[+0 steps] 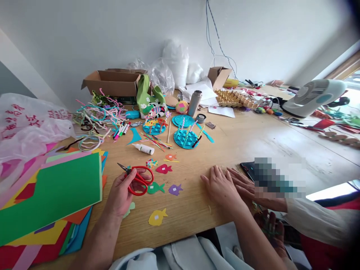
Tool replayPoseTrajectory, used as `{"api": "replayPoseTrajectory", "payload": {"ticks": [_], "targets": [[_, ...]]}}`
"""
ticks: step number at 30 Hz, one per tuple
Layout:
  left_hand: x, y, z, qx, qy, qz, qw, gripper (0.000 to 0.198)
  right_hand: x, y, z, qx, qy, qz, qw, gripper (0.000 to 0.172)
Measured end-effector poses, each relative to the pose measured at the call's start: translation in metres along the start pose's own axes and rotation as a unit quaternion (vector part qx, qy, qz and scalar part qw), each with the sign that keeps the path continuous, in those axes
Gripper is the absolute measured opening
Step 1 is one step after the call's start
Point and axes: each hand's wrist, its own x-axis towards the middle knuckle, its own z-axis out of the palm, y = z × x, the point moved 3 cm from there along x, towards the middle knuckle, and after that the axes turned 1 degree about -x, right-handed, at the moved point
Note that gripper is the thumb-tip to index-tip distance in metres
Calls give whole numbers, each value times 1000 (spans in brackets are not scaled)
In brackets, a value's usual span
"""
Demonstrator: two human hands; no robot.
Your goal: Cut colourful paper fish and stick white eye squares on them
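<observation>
My left hand (123,191) is closed round the red handles of a pair of scissors (137,179), whose blades point up and left over the wooden table (244,142). My right hand (221,185) lies flat on the table with its fingers stretched out and holds nothing. Another person's hand (244,184) rests just to its right, coming in from a white sleeve. Small paper fish lie between my hands: a green fish (155,188), a purple fish (175,189), a red fish (164,169) and a yellow fish (157,217).
A stack of coloured foam sheets (53,195) lies at the left edge. Behind are pipe cleaners (97,116), markers, a glue bottle (144,149), blue paper plates (185,138), cardboard boxes (112,82), a steel flask (195,103) and a white fan (313,95) at the right.
</observation>
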Motion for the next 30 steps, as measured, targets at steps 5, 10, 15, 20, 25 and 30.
{"api": "replayPoseTrajectory", "payload": {"ticks": [5,10,15,20,25,30], "targets": [[2,0,-1,-2,-6,3,1000,38,-32,-32,-5,-50,77,3,996,59],[3,1,-3,-10,-4,13,1000,36,-18,-36,-22,12,203,-5,979,31],[0,3,-1,-2,-18,17,1000,40,-8,-15,-19,65,250,17,966,26],[0,2,-2,-5,-15,26,1000,39,-23,-11,-2,39,243,29,969,51],[1,1,-2,10,-16,27,999,40,-35,-37,17,1,118,-91,989,69],[0,2,-1,6,-12,29,999,40,-14,3,23,-20,48,-12,999,69]]}}
